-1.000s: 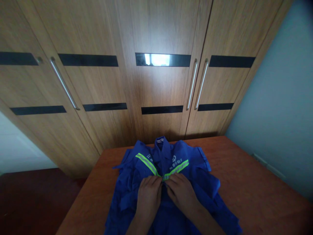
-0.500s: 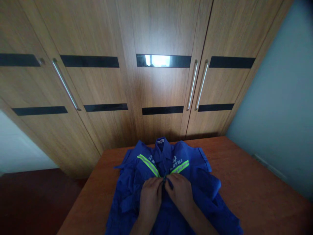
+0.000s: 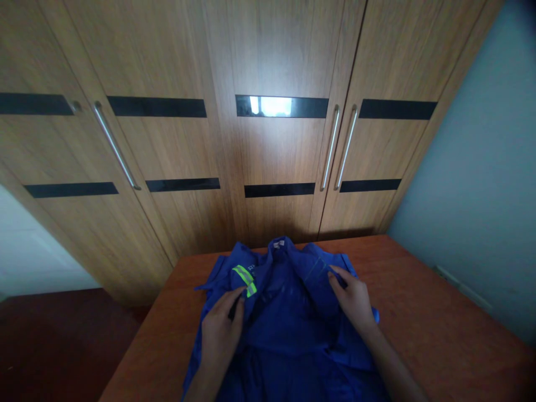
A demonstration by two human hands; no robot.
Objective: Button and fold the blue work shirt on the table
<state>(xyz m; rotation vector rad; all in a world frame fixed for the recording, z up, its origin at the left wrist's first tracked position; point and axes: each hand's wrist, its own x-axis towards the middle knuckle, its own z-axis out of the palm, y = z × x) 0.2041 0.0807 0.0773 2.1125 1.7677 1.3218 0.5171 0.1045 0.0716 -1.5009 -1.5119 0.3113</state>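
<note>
A blue work jacket (image 3: 288, 318) lies spread on the reddish-brown table, its collar toward the cabinet and its front parted, with the inside showing. My left hand (image 3: 224, 324) pinches the left front edge beside a yellow-green reflective strip (image 3: 244, 279). On the other side, my right hand (image 3: 352, 296) grips the right front edge, which is folded outward so that its inner face shows. A pale label (image 3: 278, 244) sits inside the collar. The jacket's lower part runs out of the bottom of the view between my forearms.
Behind the table (image 3: 419, 312) stands a wooden cabinet (image 3: 276, 145) with long metal handles and black bands. A pale wall (image 3: 473, 195) rises at the right. Dark red floor (image 3: 62, 335) shows at the left.
My hands have moved apart from the middle of the jacket, the left one leftward and the right one rightward and up. The jacket front has opened, and the right reflective strip is now hidden.
</note>
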